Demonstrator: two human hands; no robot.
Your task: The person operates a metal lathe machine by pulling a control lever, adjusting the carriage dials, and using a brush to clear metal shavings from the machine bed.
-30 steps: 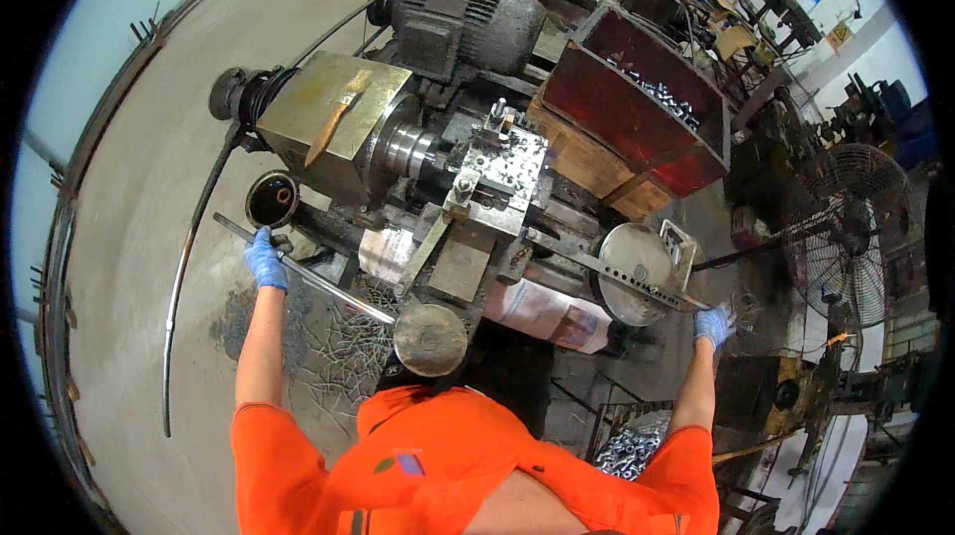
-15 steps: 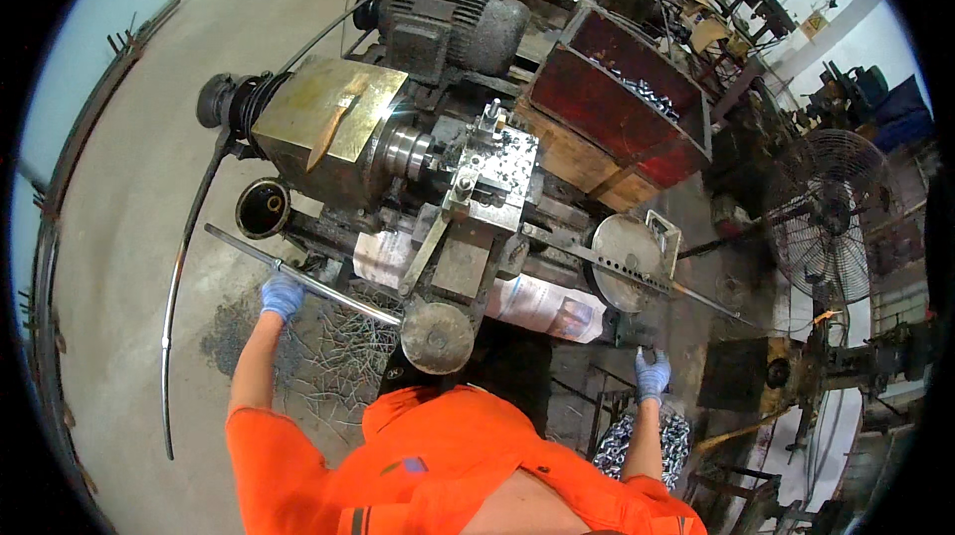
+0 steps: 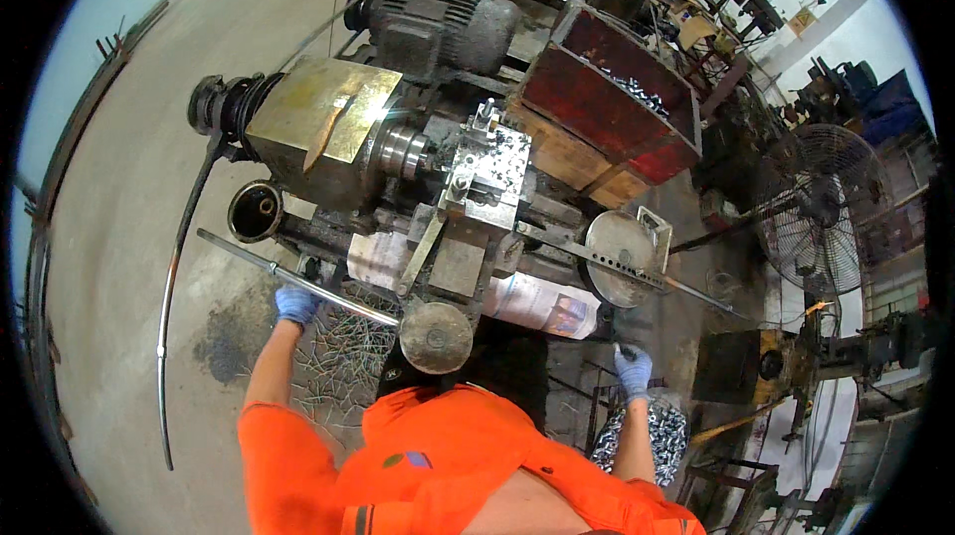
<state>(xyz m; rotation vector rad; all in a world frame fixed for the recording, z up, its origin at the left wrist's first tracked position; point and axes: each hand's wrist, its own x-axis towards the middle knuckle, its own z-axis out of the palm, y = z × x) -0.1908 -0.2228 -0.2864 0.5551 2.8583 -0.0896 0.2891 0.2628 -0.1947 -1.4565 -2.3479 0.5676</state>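
Note:
My left hand [image 3: 295, 304], in a light blue glove, is just below a long metal bar [image 3: 310, 281] that slants across the front of a lathe. Its fingers reach toward dark parts under the bar, and their grip is hidden. On the other side, my right hand [image 3: 633, 370], gloved alike, has its fingers drawn together with a dark spot at the tips. What they hold, if anything, is too small to name. Below it lies a heap of small shiny metal parts [image 3: 665, 441]. Between the hands stand the lathe's chuck [image 3: 402, 151], tool post [image 3: 489, 172] and a round metal disc [image 3: 436, 338].
Behind the lathe are an electric motor [image 3: 443, 23] and a red bin [image 3: 607, 97] with metal parts inside. A fan [image 3: 821, 202] stands at the right. Thin metal scraps [image 3: 343, 351] litter the floor near my left arm. A rag or paper [image 3: 542, 304] lies under the slide.
My left hand has moved a little right, from beside the bar to beneath it. My right hand has shifted slightly left, its fingers now closer together. The whole view has moved a little.

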